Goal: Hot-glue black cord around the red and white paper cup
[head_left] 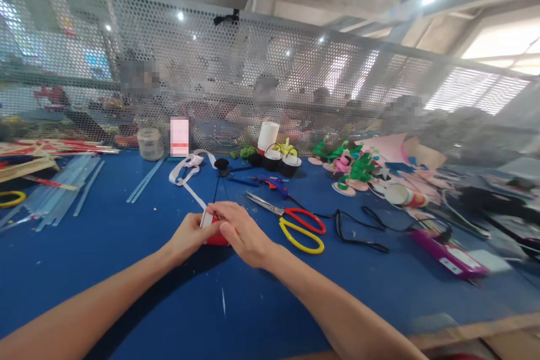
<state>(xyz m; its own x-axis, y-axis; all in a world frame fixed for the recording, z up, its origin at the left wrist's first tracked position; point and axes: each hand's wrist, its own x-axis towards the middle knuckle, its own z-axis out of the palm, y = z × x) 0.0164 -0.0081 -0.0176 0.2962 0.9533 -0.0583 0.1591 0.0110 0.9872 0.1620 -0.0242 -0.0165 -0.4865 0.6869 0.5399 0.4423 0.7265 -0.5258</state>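
Observation:
My left hand (188, 238) grips a small red cup-like object (217, 238) from its left side, just above the blue table. My right hand (243, 234) lies over the top and right of it, fingers together and thumb bent in, hiding most of it. A white ribbon (194, 196) runs from a loose heap down to the white edge of the red object beside my left fingers. Behind my hands, a black fluffy ball (221, 163) has a thin dark stem reaching toward them. To the right lie scissors (282, 212) with a red and a yellow handle.
A blue glue gun (272, 182) with a black cord (358, 242) lies behind the scissors. Black cups (291, 166), a white cup stack (269, 136) and a jar (150, 144) stand by the mesh screen. Clear strips (70, 188) lie left; green-and-pink ornaments (361, 170) and a purple box (449, 256) right.

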